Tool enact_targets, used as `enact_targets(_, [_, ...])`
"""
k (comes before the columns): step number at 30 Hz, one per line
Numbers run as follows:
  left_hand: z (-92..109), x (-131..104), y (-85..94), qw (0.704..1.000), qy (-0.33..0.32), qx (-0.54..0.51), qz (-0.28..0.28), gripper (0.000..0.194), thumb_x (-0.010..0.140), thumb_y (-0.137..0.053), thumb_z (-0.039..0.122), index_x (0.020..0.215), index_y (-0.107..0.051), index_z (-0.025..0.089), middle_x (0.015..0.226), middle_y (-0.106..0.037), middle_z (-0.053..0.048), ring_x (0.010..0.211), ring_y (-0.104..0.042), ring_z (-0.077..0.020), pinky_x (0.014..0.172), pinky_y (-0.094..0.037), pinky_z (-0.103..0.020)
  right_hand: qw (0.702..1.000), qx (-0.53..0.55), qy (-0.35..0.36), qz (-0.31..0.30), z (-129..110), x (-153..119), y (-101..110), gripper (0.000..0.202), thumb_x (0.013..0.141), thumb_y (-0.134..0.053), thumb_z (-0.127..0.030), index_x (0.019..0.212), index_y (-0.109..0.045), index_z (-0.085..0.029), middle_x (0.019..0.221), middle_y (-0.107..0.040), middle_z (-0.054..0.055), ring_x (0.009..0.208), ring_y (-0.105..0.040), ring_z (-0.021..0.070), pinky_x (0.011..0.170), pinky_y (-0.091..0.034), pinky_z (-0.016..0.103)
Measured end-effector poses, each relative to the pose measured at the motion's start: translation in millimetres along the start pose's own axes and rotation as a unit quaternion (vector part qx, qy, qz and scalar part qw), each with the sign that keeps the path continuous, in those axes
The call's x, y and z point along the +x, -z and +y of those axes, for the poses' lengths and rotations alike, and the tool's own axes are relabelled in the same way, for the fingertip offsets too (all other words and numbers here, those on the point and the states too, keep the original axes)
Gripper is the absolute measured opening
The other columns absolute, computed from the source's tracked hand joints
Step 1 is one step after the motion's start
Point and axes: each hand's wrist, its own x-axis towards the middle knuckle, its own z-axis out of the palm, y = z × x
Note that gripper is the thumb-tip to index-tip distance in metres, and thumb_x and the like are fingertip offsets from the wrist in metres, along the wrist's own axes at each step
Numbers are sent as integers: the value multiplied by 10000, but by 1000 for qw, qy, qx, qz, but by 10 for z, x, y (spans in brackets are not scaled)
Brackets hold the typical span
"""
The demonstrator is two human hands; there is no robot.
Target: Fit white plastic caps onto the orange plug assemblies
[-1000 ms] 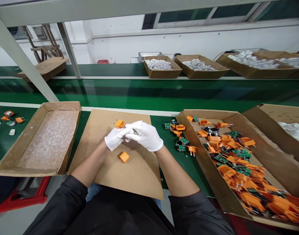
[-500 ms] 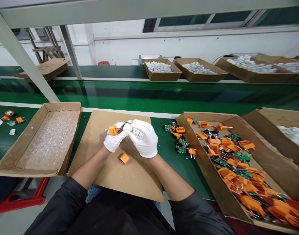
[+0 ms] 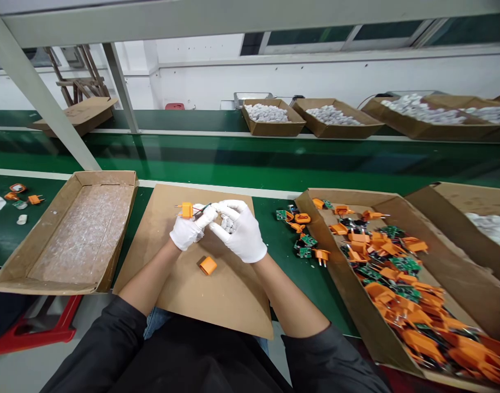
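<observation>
My left hand (image 3: 188, 228), in a white glove, is closed on an orange plug (image 3: 186, 210). The plug's metal pins point left. Thin wires run from it to a small dark part at the left fingertips, mostly hidden. My right hand (image 3: 244, 232), also gloved, is curled around several small white pieces (image 3: 227, 224) that show between its thumb and fingers. Its fingertips meet those of the left hand. Below both hands, an orange plug shell (image 3: 208, 266) lies on the cardboard sheet (image 3: 217, 305).
An open cardboard tray (image 3: 133, 218) stands at left. At right, a box (image 3: 335, 284) holds orange plugs with green circuit boards; several more plugs (image 3: 302, 217) lie beside it. Boxes of white pieces (image 3: 266, 113) line the back shelf. A red stool (image 3: 37, 333) is at lower left.
The orange plug has turned and risen slightly in my left hand. My right hand has shifted a little left, its thumb and fingers spread wider. The orange shell has not moved.
</observation>
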Motion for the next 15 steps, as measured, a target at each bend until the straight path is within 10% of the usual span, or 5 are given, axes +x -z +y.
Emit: enact_targets(15, [108,10,86,980,108,51,-161,439,682,-663,572,643,-571,145,561,-505,7,488,-454,-87,446,-286,-229,994,-23,54,-94,117,24,23,198,814,-659,-283,1002,-716,-266,912,-738,58,844,-652,225,742,-525,358])
